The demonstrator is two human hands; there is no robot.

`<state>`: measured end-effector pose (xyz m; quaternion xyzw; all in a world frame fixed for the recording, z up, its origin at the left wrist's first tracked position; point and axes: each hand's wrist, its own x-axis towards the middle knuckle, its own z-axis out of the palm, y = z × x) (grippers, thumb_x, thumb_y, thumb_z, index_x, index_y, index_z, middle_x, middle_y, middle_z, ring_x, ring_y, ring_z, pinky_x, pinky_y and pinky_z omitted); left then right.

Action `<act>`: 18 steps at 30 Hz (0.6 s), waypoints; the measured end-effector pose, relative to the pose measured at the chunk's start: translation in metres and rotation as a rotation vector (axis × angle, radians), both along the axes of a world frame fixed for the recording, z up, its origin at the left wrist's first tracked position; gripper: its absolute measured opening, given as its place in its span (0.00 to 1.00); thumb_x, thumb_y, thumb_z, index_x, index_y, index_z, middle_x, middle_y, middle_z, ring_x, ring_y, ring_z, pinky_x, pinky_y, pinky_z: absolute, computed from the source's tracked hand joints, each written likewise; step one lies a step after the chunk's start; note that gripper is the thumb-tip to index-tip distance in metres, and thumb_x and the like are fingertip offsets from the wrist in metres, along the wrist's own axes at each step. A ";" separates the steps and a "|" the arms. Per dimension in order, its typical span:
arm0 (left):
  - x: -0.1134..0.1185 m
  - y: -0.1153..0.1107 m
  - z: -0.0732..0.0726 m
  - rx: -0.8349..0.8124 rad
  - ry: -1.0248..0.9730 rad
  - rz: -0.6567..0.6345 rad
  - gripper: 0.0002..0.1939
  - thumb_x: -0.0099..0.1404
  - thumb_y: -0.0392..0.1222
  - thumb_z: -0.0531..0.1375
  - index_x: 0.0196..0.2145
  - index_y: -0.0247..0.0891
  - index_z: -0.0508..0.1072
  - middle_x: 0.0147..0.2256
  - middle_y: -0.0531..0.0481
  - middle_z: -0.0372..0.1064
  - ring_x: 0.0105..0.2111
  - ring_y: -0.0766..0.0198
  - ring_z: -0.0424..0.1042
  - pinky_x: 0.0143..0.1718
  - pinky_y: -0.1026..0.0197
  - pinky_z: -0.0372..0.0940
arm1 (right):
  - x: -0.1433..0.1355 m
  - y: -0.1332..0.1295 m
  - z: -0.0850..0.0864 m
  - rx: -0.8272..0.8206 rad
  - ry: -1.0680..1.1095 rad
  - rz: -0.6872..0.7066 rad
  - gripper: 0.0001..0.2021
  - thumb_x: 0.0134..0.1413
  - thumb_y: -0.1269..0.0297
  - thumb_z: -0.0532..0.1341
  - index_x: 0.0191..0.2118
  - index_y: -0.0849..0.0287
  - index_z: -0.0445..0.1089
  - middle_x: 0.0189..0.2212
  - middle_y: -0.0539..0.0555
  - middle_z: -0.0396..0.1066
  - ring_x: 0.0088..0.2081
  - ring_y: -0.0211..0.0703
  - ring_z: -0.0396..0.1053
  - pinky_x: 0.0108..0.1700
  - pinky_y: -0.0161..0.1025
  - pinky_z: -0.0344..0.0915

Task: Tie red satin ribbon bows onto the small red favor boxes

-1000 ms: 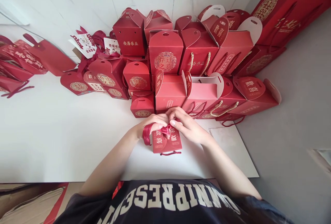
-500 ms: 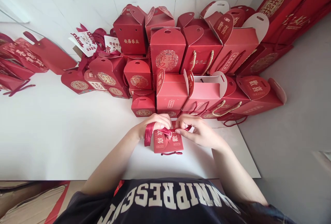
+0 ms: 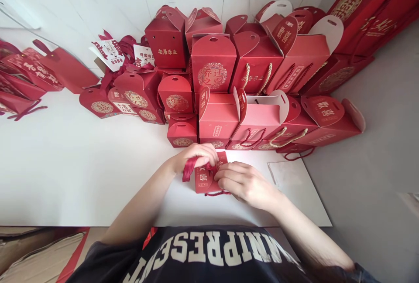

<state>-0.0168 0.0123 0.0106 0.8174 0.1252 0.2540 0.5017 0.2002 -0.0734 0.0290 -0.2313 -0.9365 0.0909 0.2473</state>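
Note:
A small red gift box (image 3: pixel 202 182) with gold lettering lies on the white table in front of me, a twisted red cord handle (image 3: pixel 216 194) along its near side. My left hand (image 3: pixel 200 155) is closed over its left part, gripping a dark red satin ribbon (image 3: pixel 189 170) whose loose length hangs over the back of the hand. From the right, my right hand (image 3: pixel 247 183) reaches across the box top with fingers bent and close together. Its fingertips meet the middle of the box near the ribbon; whatever they pinch is hidden.
Stacked red gift boxes (image 3: pixel 218 115), several with rope handles, line the back of the white table (image 3: pixel 98 165). Ribbons with printed tags (image 3: pixel 113 54) sit at the back left, beside red bags (image 3: pixel 29 73). A flat clear packet (image 3: pixel 278 174) lies right. Grey wall (image 3: pixel 376 174) borders the right side.
My right hand has let the ribbon end on the right out of sight and moved down and inward over the box. My left hand stays nearly in place with the ribbon.

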 end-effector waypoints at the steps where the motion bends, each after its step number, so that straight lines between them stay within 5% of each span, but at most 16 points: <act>1: 0.000 -0.002 0.003 0.026 0.033 0.002 0.17 0.69 0.49 0.55 0.27 0.38 0.75 0.31 0.41 0.76 0.39 0.55 0.72 0.45 0.52 0.68 | 0.000 -0.001 -0.001 -0.009 -0.001 -0.009 0.09 0.67 0.74 0.51 0.39 0.59 0.68 0.39 0.58 0.76 0.43 0.47 0.72 0.43 0.44 0.69; 7: -0.003 -0.004 0.009 0.096 0.099 0.001 0.07 0.63 0.40 0.63 0.28 0.37 0.75 0.31 0.43 0.76 0.38 0.58 0.72 0.44 0.55 0.69 | 0.000 -0.003 -0.008 -0.220 0.157 -0.007 0.03 0.62 0.69 0.60 0.41 0.57 0.66 0.37 0.56 0.74 0.42 0.47 0.70 0.46 0.46 0.67; 10: -0.008 -0.007 0.018 0.168 0.184 0.021 0.04 0.61 0.40 0.65 0.30 0.38 0.77 0.37 0.44 0.76 0.42 0.58 0.71 0.46 0.56 0.68 | 0.000 -0.001 -0.011 -0.362 0.277 -0.134 0.08 0.60 0.65 0.62 0.43 0.56 0.65 0.39 0.55 0.72 0.43 0.46 0.69 0.48 0.47 0.66; 14: -0.009 -0.026 0.041 0.338 0.351 0.191 0.02 0.59 0.36 0.65 0.31 0.41 0.78 0.48 0.46 0.70 0.51 0.56 0.67 0.50 0.55 0.65 | -0.004 0.001 -0.014 -0.426 0.301 -0.263 0.04 0.64 0.70 0.55 0.43 0.56 0.65 0.39 0.56 0.71 0.43 0.46 0.67 0.47 0.45 0.66; 18: -0.001 -0.056 0.048 0.580 0.513 0.392 0.07 0.61 0.28 0.58 0.29 0.38 0.73 0.43 0.47 0.69 0.40 0.60 0.70 0.40 0.58 0.66 | -0.010 0.002 -0.015 -0.446 0.339 -0.302 0.08 0.66 0.71 0.53 0.45 0.55 0.66 0.40 0.56 0.73 0.43 0.47 0.69 0.46 0.45 0.67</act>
